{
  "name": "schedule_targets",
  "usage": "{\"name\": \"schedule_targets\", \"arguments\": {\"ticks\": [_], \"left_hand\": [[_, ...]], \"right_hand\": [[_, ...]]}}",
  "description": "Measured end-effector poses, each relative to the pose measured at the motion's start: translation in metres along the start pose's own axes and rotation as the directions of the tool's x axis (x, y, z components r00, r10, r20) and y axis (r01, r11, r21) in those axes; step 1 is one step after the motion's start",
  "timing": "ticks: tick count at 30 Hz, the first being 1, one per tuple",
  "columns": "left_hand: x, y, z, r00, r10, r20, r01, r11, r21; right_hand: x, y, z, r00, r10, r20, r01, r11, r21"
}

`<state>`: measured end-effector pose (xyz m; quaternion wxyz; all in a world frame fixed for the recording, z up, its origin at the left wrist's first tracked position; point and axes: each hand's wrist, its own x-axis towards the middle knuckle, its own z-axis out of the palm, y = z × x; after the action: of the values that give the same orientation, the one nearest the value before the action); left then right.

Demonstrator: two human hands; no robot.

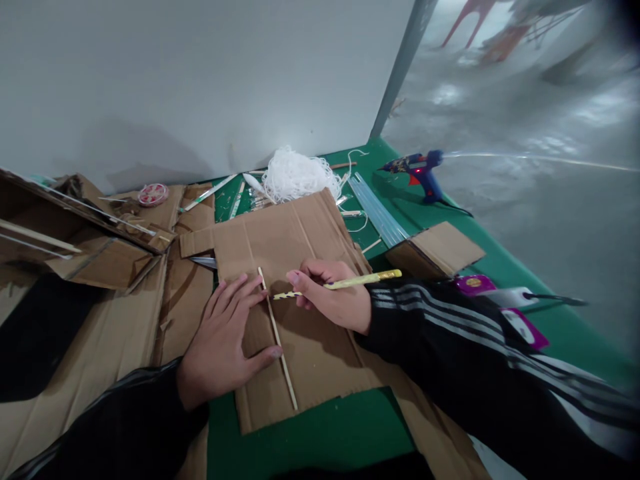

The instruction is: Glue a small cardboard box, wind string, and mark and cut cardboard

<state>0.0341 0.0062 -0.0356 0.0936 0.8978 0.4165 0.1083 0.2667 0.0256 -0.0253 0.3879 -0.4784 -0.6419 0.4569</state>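
A thin wooden stick [283, 357] lies lengthwise on a sheet of brown cardboard [320, 360]. My left hand [225, 340] rests on the sheet with fingers spread, its fingertips and thumb touching the stick. Just right of the stick, my right hand [327, 290] is closed around a yellow pencil [363, 279]. The pencil's tip end is close to the stick; whether it touches the cardboard I cannot tell. Beneath the sheet's left edge pokes a metal blade-like piece [204, 262], mostly hidden.
A blue glue gun [423, 173] stands at the back right near clear glue sticks [377, 212]. White string [300, 175] is heaped at the back. A cardboard structure [100, 260] occupies the left. A small cardboard box [440, 248] and a purple-and-white power strip [500, 295] are at right.
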Motion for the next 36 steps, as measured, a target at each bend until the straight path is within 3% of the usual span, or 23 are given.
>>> {"name": "schedule_targets", "arguments": {"ticks": [10, 14, 18, 22, 27, 31, 36], "left_hand": [[-0.0004, -0.0016, 0.0011, 1.0, 0.013, 0.004, -0.013, 1.0, 0.015], [-0.0005, -0.0018, 0.0014, 1.0, 0.017, 0.002, -0.017, 1.0, 0.023], [-0.0004, -0.0015, 0.0014, 1.0, 0.015, -0.002, -0.015, 1.0, 0.027], [-0.0004, -0.0014, 0.0017, 1.0, 0.017, -0.005, -0.017, 1.0, 0.013], [-0.0004, -0.0024, 0.0022, 1.0, 0.012, -0.002, -0.012, 1.0, 0.007], [-0.0005, -0.0033, 0.0021, 1.0, 0.011, 0.008, -0.011, 1.0, 0.02], [-0.0009, -0.004, 0.0025, 1.0, 0.016, 0.007, -0.017, 0.999, 0.031]], "right_hand": [[0.0006, -0.0021, -0.0006, 0.999, -0.037, -0.002, 0.037, 0.999, -0.009], [0.0001, -0.0029, -0.0014, 0.996, -0.065, 0.055, 0.066, 0.998, -0.015], [-0.0006, -0.0037, -0.0015, 0.998, -0.066, 0.017, 0.067, 0.997, -0.024], [-0.002, -0.0047, -0.0007, 0.994, -0.069, 0.086, 0.069, 0.998, 0.003], [-0.003, -0.0065, -0.0008, 0.996, -0.061, 0.067, 0.062, 0.998, -0.006], [-0.004, -0.0064, -0.0009, 0.987, -0.076, 0.14, 0.077, 0.997, 0.003], [-0.0036, -0.0062, -0.0014, 0.992, -0.074, 0.102, 0.075, 0.997, -0.008]]}}
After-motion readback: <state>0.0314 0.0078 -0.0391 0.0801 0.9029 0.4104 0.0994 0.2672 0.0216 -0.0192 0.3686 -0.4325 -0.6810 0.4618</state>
